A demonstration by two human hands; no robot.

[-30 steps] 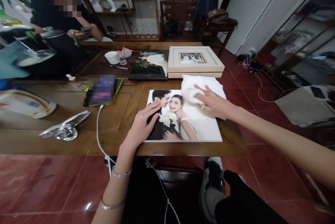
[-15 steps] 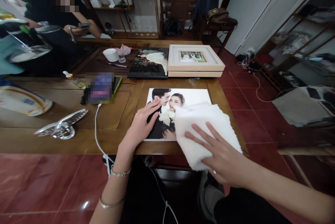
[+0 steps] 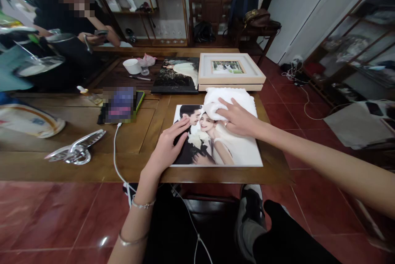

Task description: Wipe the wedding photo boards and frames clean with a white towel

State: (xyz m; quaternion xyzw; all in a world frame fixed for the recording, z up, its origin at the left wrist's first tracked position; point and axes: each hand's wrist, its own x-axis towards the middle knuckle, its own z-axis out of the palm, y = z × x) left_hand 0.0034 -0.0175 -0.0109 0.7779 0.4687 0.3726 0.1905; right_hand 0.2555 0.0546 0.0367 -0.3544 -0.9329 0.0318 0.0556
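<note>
Head cam question: what were the hands up to?

Left hand (image 3: 168,144) lay loose and flat on the photo (image 3: 212,142), gripping nothing. Right hand (image 3: 240,120) had fingers stretched out over a white cloth (image 3: 243,97), which covered the photo's top right corner. Couldn't tell from that angle if it actually gripped the cloth.

Cool, and where was the photo?

Flat on the bench (image 3: 148,167), near the front edge. A frame (image 3: 206,68) sat behind it, with a dark print (image 3: 166,78) just left of that.

Anything else?

Yeah, a phone (image 3: 121,105) with a white cable (image 3: 115,153) off to the left, plus some silver thing (image 3: 77,149), no clue what. Another person (image 3: 66,21) sat across the bench.
</note>
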